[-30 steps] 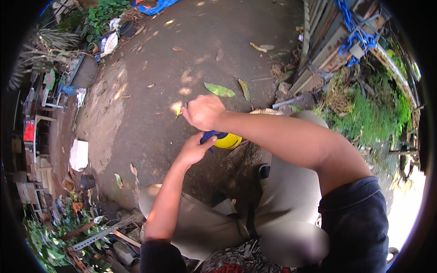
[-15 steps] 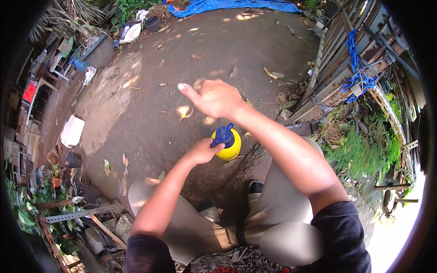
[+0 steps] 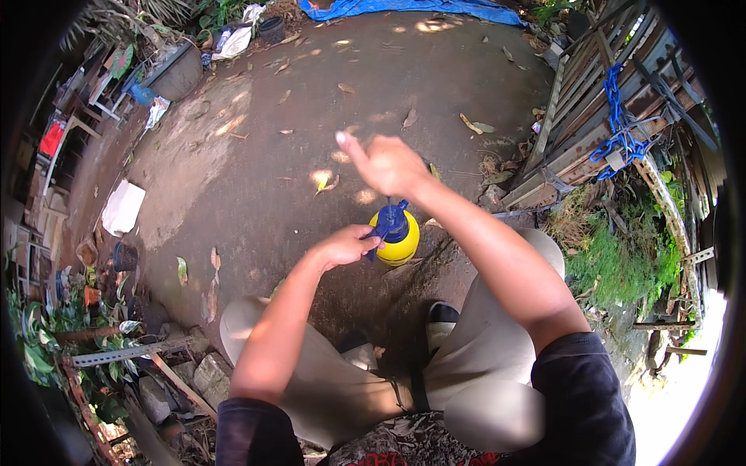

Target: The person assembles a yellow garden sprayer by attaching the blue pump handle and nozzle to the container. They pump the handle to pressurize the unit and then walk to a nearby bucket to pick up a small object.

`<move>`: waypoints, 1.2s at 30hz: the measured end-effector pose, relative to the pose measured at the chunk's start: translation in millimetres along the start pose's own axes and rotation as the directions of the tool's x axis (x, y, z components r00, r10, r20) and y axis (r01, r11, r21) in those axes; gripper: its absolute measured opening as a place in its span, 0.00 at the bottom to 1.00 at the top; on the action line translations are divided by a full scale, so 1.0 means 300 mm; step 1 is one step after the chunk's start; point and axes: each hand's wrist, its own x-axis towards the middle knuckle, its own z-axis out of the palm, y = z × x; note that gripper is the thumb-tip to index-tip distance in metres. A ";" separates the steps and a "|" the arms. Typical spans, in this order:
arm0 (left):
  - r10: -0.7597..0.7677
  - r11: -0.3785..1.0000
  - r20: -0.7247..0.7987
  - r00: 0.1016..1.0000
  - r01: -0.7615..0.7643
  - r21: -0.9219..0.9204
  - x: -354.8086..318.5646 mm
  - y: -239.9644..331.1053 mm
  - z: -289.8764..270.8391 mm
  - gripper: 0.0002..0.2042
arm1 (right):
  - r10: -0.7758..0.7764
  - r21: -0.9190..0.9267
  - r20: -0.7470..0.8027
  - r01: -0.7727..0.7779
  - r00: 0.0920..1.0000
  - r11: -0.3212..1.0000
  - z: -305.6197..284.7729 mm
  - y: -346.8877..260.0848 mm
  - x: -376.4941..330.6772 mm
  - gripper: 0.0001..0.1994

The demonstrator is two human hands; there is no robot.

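Left hand (image 3: 346,247) clamped on blue pump head (image 3: 391,223) of upright yellow sprayer (image 3: 402,245). Right hand (image 3: 386,165) loose, empty, just above it, nearer the top.

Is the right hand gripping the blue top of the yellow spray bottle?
No, the right hand is raised in the air above the yellow spray bottle, while the left hand holds its blue top.
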 end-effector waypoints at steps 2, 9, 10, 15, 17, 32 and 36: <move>-0.003 0.997 0.008 1.000 0.003 -0.071 -0.005 -0.010 0.001 0.13 | 0.006 0.004 -0.071 -0.005 0.997 1.000 -0.022 -0.017 -0.007 0.47; 0.061 0.995 -0.068 0.996 -0.066 -0.075 -0.004 -0.013 0.023 0.14 | 0.034 -0.172 0.022 -0.030 0.999 0.985 0.196 0.162 0.020 0.48; 0.071 0.997 -0.129 0.989 -0.075 -0.021 -0.008 -0.009 0.035 0.14 | 0.053 -0.131 0.016 -0.050 0.998 0.990 0.182 0.164 0.028 0.48; 0.122 0.993 -0.201 0.972 -0.120 0.024 0.030 -0.025 0.032 0.14 | 0.044 0.031 -0.015 -0.044 0.999 0.999 0.144 0.177 0.092 0.48; 0.086 0.995 -0.249 0.965 -0.096 -0.026 0.018 -0.028 0.048 0.13 | 0.045 0.001 0.031 -0.045 0.999 0.999 0.115 0.136 0.094 0.46; 0.027 0.994 0.012 1.000 -0.025 -0.106 -0.039 0.091 -0.015 0.16 | -0.077 -0.163 -0.071 0.064 0.995 0.984 0.263 0.180 0.061 0.42; 0.156 0.988 0.105 0.982 -0.153 -0.034 0.032 -0.044 -0.044 0.17 | -0.022 -0.103 -0.026 0.019 0.999 0.994 0.286 0.180 0.076 0.38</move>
